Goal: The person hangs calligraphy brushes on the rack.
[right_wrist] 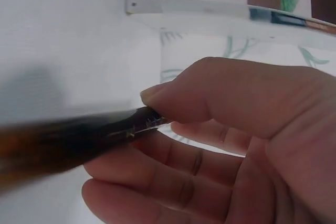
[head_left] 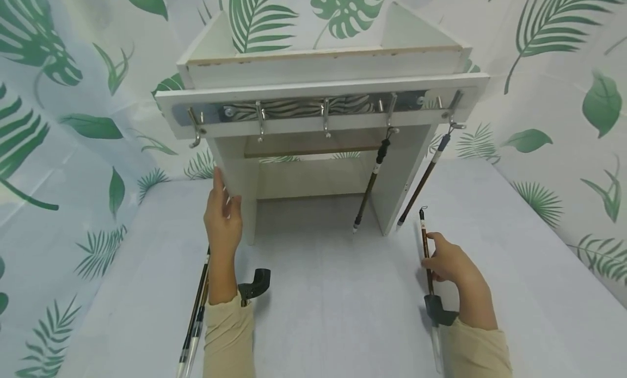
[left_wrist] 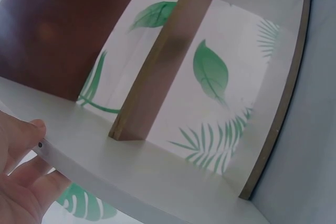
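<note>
Loose brushes (head_left: pixel 195 306) lay on the surface (head_left: pixel 323 302) beside your left forearm. Your left hand (head_left: pixel 222 217) pinched the white rack (head_left: pixel 294 128) at its left side edge. Two hanging brushes (head_left: pixel 373 182) dangled from its rightmost hooks (head_left: pixel 391 110). Farther right, your right hand (head_left: pixel 453 258) pinched another brush (head_left: pixel 425 242) between thumb and fingers.

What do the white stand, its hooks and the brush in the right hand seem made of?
White stand: probably coated board, smooth finish; a brownish edge shows along its top. Hooks: likely metal, silvery, with bright highlights. Brush: handle possibly lacquered wood or bamboo, given its glossy brown look.
</note>
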A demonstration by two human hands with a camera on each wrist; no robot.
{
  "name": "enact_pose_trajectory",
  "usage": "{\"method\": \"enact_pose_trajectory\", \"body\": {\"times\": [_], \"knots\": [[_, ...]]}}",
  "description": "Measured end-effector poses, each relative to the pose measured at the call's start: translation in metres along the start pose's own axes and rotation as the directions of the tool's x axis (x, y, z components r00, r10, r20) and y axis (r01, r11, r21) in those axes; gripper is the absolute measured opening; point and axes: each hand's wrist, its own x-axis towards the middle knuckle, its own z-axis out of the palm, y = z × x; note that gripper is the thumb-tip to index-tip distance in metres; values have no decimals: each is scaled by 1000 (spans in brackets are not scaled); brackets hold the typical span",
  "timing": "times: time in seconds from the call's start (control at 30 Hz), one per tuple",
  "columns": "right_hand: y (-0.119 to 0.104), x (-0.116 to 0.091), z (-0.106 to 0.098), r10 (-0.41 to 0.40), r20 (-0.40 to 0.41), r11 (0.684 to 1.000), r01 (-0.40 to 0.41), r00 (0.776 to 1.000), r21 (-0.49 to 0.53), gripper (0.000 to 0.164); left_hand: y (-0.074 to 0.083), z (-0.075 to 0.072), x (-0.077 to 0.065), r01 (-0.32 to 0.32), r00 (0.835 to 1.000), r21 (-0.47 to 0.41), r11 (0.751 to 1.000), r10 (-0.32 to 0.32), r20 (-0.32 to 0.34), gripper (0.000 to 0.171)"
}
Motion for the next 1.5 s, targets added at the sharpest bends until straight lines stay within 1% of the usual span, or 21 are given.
{"method": "enact_pose_trajectory", "body": {"times": [0.2, 0.4, 0.47, 0.6, 0.73, 0.87, 0.97, 1.07, 1.17, 1.23, 1.3, 1.37, 1.4, 1.5], "knots": [[-6, -4, -7, -64, -19, 998, 63, 998, -2, 72, -3, -2, -1, 7, 1000, -10, 1000, -7, -7, 60], [-16, -11, -19, -119, -52, 993, 119, 991, -16, 75, -2, -2, 0, 30, 1000, -16, 999, -30, 6, 60], [-20, -14, -24, -144, -74, 989, 143, 987, -19, 76, -2, -1, 0, 32, 999, -18, 999, -31, 9, 60], [-28, -23, -35, -194, -127, 981, 195, 973, -11, 77, -2, -1, 0, 9, 1000, -12, 1000, -9, 0, 59], [-37, -32, -46, -211, -197, 976, 216, 957, 3, 77, -3, -1, 0, -1, 1000, -13, 1000, 1, -13, 59], [-44, -40, -51, -213, -263, 973, 228, 941, 27, 77, -3, -1, 0, -10, 1000, -14, 1000, 10, -6, 58], [-47, -47, -51, -246, -330, 961, 275, 911, 41, 76, -4, 0, 0, -31, 1000, -17, 999, 31, -7, 58], [-50, -55, -50, -279, -412, 940, 334, 867, 67, 75, -4, 2, 1, -54, 998, -15, 998, 54, -11, 58], [-57, -63, -49, -294, -487, 921, 379, 822, 84, 74, -4, 3, 0, -74, 997, -5, 997, 74, -18, 59], [-63, -67, -47, -301, -525, 911, 402, 796, 88, 73, -3, 3, 0, -83, 996, 1, 997, 83, -22, 60], [-67, -69, -46, -304, -558, 909, 410, 772, 72, 73, -3, 3, 1, -82, 996, 7, 997, 82, -24, 59], [-71, -71, -45, -302, -584, 908, 413, 754, 64, 72, -3, 3, 2, -80, 996, 7, 997, 80, -29, 59], [-73, -72, -44, -298, -593, 909, 413, 748, 64, 72, -4, 2, 2, -71, 997, 9, 997, 72, -28, 58], [-77, -75, -42, -298, -634, 902, 428, 714, 58, 73, -3, 2, 1, -50, 998, 8, 999, 50, -26, 57]]}}
